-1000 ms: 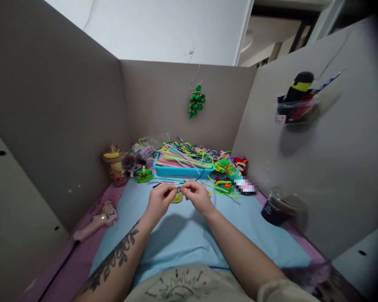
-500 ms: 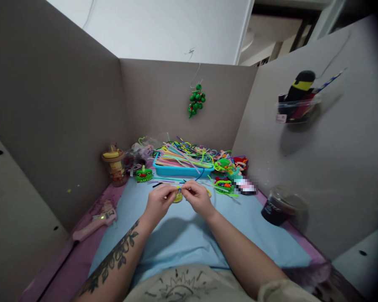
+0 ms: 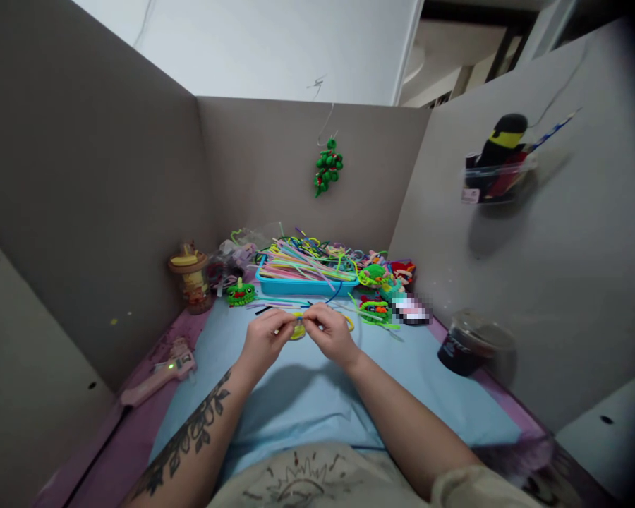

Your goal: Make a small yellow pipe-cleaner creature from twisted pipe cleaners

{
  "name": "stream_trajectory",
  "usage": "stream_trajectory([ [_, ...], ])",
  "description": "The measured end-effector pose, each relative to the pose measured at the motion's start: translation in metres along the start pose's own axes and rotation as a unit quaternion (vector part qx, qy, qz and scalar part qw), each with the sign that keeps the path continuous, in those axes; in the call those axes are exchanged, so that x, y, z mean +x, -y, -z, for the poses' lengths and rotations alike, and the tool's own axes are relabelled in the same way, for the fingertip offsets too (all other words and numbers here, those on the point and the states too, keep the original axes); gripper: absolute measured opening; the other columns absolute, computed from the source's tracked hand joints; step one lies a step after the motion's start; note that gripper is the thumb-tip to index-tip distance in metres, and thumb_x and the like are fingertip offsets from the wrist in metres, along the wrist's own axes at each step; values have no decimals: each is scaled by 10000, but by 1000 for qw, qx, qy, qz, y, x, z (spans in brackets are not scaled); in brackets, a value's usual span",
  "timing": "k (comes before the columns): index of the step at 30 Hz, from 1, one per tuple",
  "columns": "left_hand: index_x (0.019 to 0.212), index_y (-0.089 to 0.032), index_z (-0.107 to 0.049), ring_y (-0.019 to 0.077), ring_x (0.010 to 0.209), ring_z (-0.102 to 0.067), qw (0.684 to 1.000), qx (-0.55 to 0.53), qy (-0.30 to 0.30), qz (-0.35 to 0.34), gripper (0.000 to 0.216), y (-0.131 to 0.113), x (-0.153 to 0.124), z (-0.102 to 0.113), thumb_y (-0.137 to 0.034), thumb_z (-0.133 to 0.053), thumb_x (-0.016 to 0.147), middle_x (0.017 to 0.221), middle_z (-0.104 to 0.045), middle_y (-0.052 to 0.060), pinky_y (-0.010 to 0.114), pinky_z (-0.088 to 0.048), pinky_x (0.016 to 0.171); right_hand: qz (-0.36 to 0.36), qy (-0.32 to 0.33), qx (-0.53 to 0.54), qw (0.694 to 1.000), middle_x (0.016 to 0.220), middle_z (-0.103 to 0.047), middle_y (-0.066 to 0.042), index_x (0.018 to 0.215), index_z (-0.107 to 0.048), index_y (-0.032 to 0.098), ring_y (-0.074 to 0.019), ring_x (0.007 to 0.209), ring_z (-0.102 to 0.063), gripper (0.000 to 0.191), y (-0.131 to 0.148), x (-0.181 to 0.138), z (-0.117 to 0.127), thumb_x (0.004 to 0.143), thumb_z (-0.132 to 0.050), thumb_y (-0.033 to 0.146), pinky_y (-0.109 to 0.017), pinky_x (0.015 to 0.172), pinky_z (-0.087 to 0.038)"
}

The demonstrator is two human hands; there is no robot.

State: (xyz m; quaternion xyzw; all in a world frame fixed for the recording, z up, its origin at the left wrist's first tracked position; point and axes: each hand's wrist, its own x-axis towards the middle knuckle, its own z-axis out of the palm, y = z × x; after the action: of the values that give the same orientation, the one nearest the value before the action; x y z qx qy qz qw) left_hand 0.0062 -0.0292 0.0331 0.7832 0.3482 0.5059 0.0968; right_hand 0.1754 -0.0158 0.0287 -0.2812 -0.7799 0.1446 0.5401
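Observation:
My left hand (image 3: 266, 340) and my right hand (image 3: 331, 334) meet fingertip to fingertip above the blue cloth. Both are closed in a pinch on a short blue pipe cleaner (image 3: 299, 319), mostly hidden by the fingers. Just behind and beneath the fingertips shows a coiled yellow pipe cleaner (image 3: 298, 331); another bit of yellow sticks out past my right hand. Beyond the hands lie several loose pipe cleaners (image 3: 275, 303), and a blue bin (image 3: 307, 286) heaped with many-coloured ones.
At left are a pink glue gun (image 3: 161, 376) with a green light and a lidded tumbler (image 3: 190, 286). Green pipe-cleaner figures (image 3: 240, 292) flank the bin. A dark cup (image 3: 458, 349) stands at right. Grey panels (image 3: 275, 155) enclose the table on three sides.
Both hands stay pinched together at nearly the same spot. The whole view has shifted very slightly; nothing has been let go or picked up.

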Motion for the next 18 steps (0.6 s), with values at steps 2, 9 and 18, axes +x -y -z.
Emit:
stream_trajectory([
  [2, 810, -186, -661, 138, 692, -557, 1000, 7, -3, 6, 143, 2, 1, -1, -207, -519, 819, 728, -622, 40, 234, -418, 643, 0, -2, -5, 1000, 726, -579, -33, 773, -604, 210, -161, 728, -531, 122, -4, -1, -2, 825, -493, 200, -287, 687, -414],
  [9, 771, -180, -671, 141, 684, -564, 999, 16, -8, 39, 148, 2, 3, -5, -226, -535, 809, 721, -647, 44, 236, -421, 636, -42, -1, 6, 999, 709, -561, -25, 731, -600, 195, -148, 698, -522, 126, -11, 1, -6, 809, -501, 208, -259, 641, -406],
  [18, 830, -170, -706, 159, 725, -629, 985, -62, -12, 162, 164, 8, 7, -11, -239, -576, 757, 802, -711, 42, 241, -476, 659, -201, -14, 156, 967, 623, -527, 12, 715, -567, 169, -99, 533, -473, 160, -18, 3, -9, 770, -548, 318, -211, 494, -383],
])
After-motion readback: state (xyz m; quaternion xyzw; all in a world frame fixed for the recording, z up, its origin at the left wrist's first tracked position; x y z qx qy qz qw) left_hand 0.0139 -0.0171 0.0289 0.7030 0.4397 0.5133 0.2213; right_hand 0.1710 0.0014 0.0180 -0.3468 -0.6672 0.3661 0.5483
